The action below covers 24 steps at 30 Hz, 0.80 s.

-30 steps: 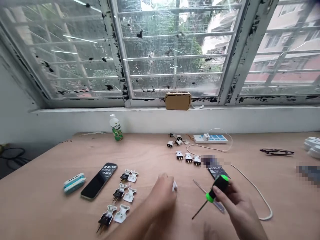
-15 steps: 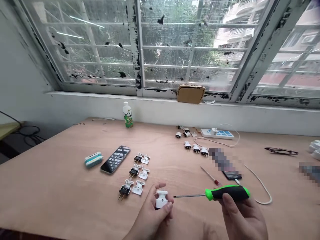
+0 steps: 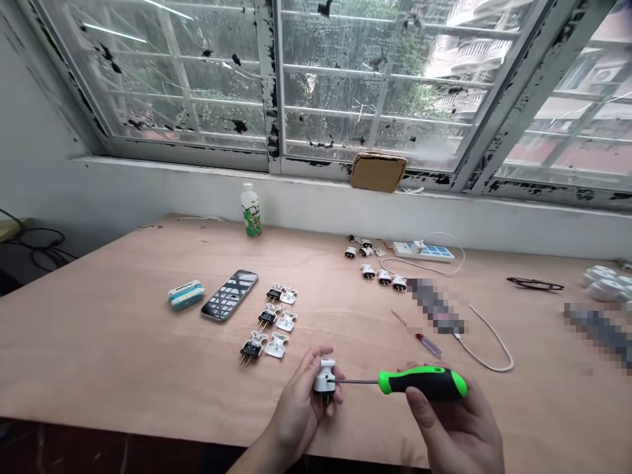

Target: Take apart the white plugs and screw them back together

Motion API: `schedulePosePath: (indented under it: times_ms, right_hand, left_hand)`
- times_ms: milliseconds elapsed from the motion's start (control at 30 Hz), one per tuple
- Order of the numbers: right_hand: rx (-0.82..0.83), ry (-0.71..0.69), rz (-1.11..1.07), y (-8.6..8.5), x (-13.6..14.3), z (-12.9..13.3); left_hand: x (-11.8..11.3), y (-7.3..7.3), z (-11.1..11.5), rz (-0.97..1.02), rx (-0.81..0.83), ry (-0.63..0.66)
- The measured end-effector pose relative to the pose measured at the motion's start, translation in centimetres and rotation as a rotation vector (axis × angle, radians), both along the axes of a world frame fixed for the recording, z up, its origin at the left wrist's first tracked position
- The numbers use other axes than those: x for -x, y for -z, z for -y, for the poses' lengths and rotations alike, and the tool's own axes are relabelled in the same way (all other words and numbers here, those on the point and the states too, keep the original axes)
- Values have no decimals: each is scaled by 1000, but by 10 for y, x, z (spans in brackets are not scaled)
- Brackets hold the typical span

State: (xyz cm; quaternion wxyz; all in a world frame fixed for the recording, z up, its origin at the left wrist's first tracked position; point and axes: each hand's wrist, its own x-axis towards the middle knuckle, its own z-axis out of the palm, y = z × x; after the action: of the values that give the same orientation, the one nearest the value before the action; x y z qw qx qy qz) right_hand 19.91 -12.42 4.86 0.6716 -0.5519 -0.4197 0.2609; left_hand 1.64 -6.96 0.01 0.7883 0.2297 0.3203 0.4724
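Note:
Between the fingers of my left hand (image 3: 299, 405) is a white and black electrical plug (image 3: 324, 376), its prongs pointing down. My right hand (image 3: 457, 424) grips the black and green handle of a screwdriver (image 3: 422, 383). The screwdriver's shaft runs level to the left, and its tip meets the side of the plug near a small hole. To the left of my hands lie several opened plugs: black halves with prongs (image 3: 253, 347), each beside a white cover piece (image 3: 276, 344).
A smartphone (image 3: 230, 295) and a teal-white box-shaped item (image 3: 186, 295) lie left. Further back are a bottle (image 3: 251, 212), several assembled plugs (image 3: 384, 277) and a power strip (image 3: 423, 251). A small clear-handled screwdriver (image 3: 428, 345), a white cable (image 3: 508, 349) and glasses (image 3: 536, 284) lie right.
The screwdriver has moved left, and its tip now touches the plug. My left hand has turned the plug so its prongs show below. The whole view has tilted down slightly.

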Motion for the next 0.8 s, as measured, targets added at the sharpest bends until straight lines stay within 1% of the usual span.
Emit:
schedulePosePath:
  times_ms: [200,367,500,600,700,800]
  right_hand:
    - [-28,15,1,-1,7,0]
    - [-77,61,34,3,15,3]
    - [-136,34,114,-1,23,6]
    - [-187,55,124,-6,34,9]
    - [-278,13,223,-8,38,9]
    - [-426,-45,415,-10,35,6]
  left_hand:
    - [-1,5,0,-4,-17,-19]
    - [-3,4,0,-19,-13,-33]
    - [-2,3,0,3,8,-51]
    - [-1,5,0,8,14,-55]
    - [-1,7,-1,10,15,-49]
    - [-1,6,-2,7,42,-46]
